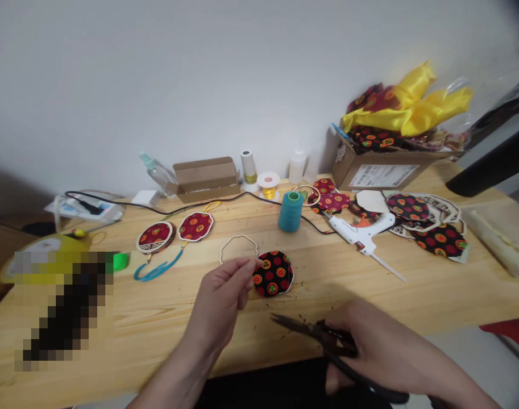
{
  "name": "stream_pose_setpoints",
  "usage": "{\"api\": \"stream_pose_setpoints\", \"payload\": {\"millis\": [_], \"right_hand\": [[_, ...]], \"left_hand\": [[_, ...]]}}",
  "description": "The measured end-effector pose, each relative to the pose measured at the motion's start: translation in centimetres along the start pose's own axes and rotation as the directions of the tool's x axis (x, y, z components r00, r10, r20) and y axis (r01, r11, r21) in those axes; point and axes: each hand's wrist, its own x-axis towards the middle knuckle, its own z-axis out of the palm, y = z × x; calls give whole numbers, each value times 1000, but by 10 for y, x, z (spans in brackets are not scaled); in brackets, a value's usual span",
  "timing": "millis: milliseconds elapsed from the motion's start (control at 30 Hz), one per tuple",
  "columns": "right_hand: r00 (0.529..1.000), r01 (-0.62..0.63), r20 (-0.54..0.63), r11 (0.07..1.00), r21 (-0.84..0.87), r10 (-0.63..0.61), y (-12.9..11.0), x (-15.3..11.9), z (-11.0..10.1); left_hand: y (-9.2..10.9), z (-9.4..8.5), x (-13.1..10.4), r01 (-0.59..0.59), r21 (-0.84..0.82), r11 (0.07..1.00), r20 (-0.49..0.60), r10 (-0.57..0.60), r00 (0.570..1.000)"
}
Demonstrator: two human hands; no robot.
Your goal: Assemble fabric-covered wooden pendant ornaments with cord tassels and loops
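Observation:
My left hand (225,298) pinches the left edge of a black fabric piece (273,274) patterned with red and orange flowers. A pale scalloped rim shows along that piece's right side. In my right hand (365,341) is a pair of black scissors (302,328), its blades pointing left, below the fabric and apart from it. Small dark scraps lie on the wood around the blade tips. Just beyond my left hand rests a thin scalloped wooden frame (239,237), partly covered by the hand.
A white glue gun (361,234) lies right of a teal thread cone (290,212). Two finished fabric pendants (196,226) with blue cords are at left. Fabric pieces and frames (440,238) spread at right, before a cardboard box (376,167) heaped with cloth. A black cable (169,212) crosses the table.

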Motion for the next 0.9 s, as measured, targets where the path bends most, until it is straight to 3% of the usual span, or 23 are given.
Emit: {"api": "stream_pose_setpoints", "payload": {"millis": [167, 400, 500, 567, 633, 800, 900], "right_hand": [[994, 31, -94, 979, -204, -51, -5, -8, -5], [993, 111, -16, 963, -244, -118, -10, -14, -10], [982, -46, -189, 927, -373, -27, -1, -13, -16], [916, -254, -398, 836, -487, 47, 8, -11, -20], [849, -403, -522, 746, -531, 88, 17, -7, -25], [847, -387, -526, 765, -514, 76, 27, -5, -27], [814, -358, -578, 742, -566, -48, 23, -4, -24]], "left_hand": [[1, 2, 0, -7, -2, 1000, 12, 7, 1000], [-6, 10, -3, -112, 203, 973, 142, 84, 986], [-4, 7, -2, -106, 157, 982, 100, 91, 991], [-2, 4, 0, -95, 111, 989, 79, 87, 993], [-2, 3, 1, -95, 90, 991, 72, 89, 993], [-5, 5, 1, -83, 87, 993, 86, 76, 993], [-5, 6, 0, -87, 85, 993, 79, 81, 994]]}}
